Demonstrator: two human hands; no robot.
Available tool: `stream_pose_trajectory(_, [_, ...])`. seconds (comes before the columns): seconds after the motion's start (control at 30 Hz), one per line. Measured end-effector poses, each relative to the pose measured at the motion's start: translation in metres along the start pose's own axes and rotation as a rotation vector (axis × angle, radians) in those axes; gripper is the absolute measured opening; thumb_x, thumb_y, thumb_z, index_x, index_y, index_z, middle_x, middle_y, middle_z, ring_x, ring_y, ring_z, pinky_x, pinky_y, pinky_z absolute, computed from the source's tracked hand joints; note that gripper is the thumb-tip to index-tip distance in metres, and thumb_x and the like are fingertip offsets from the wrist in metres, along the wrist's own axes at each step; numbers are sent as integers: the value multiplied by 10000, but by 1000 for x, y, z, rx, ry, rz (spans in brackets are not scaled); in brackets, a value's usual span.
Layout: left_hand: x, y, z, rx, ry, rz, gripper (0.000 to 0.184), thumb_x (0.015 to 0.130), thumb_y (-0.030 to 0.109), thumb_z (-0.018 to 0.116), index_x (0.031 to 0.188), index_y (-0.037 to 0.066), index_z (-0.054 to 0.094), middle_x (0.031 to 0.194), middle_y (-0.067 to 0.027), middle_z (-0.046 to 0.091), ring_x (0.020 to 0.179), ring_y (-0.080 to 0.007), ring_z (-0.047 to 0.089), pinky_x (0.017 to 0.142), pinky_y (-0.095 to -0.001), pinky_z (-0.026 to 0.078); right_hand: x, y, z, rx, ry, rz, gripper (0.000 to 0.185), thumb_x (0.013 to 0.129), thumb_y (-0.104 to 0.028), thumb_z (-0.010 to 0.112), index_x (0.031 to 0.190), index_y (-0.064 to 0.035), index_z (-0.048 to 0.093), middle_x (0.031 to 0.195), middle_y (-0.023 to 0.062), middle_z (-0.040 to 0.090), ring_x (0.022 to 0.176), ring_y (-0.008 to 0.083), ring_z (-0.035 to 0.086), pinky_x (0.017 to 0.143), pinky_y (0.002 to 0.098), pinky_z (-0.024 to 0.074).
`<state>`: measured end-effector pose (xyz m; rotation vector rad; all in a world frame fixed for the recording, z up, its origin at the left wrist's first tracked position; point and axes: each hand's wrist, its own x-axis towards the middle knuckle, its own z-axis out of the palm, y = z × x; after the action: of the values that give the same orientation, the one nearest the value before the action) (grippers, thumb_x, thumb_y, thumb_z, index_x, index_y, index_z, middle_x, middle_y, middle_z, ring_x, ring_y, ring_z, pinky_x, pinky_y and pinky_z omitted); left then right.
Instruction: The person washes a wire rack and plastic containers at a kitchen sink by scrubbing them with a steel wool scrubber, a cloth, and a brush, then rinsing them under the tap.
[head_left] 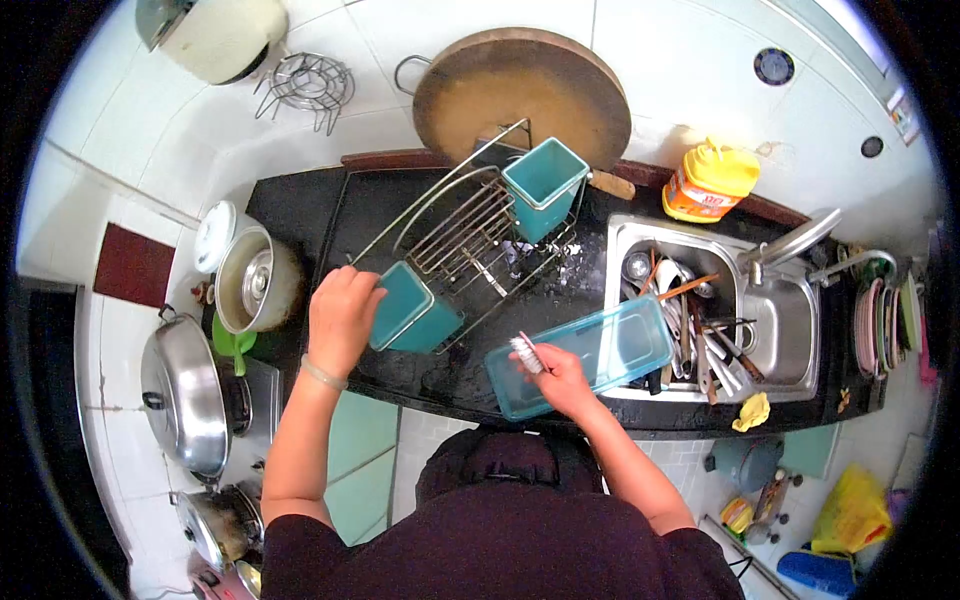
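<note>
A wire dish rack (455, 240) sits on the black counter. My left hand (345, 305) is closed at its near left end, where a long wire runs into my fingers. Right beside these fingers is a teal plastic holder (425, 325) on the rack. A second teal holder (545, 180) stands at the rack's far end. In my right hand (562, 383) is a small scrub brush (527, 354), its white bristles pointing left. Below that hand lies a long, clear teal tray (625, 350), its right end over the sink's edge.
The double sink (785, 330) holds ladles, knives and chopsticks in its left basin. A yellow bottle (710, 182) stands behind it; a yellow cloth (752, 411) lies at the front. A round chopping board (520, 95) leans on the wall. Pots (255, 280) stand left.
</note>
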<state>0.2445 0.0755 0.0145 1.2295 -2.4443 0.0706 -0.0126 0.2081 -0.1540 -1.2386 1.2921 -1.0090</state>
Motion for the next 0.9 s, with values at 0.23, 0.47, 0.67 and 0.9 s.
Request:
stream_pose_trajectory(0.23, [5,6,-6,-127,109,-68,94,746,34,640,817,29,577,713,-121,524,677,-302,533,610,-404,423,-13,3,4,133,129,156,243,768,-21,565,996,-33,646,887,122,636,813,250,618,745,320,483])
stream_pose_trajectory(0.47, [1,-6,6,-184,100,-101,71,764,0,628,805,5,571,741,-134,536,676,-291,540,610,-358,436,-1,4,16,47,121,76,354,782,106,463,1052,-23,654,921,60,624,819,136,603,690,261,512])
stream_pose_trajectory(0.67, [2,-3,3,-245,89,-133,93,745,-8,634,818,9,578,757,-132,533,705,-296,542,630,-367,436,1,10,15,87,154,63,367,787,113,443,1060,-20,649,964,70,615,838,138,601,696,268,517])
stream_pose_trajectory(0.9, [2,-6,4,-299,74,-205,73,732,-18,649,783,-7,598,744,-109,562,690,-242,557,623,-315,442,-7,6,7,97,221,134,318,729,31,581,1027,-56,652,866,98,645,811,202,625,740,308,487])
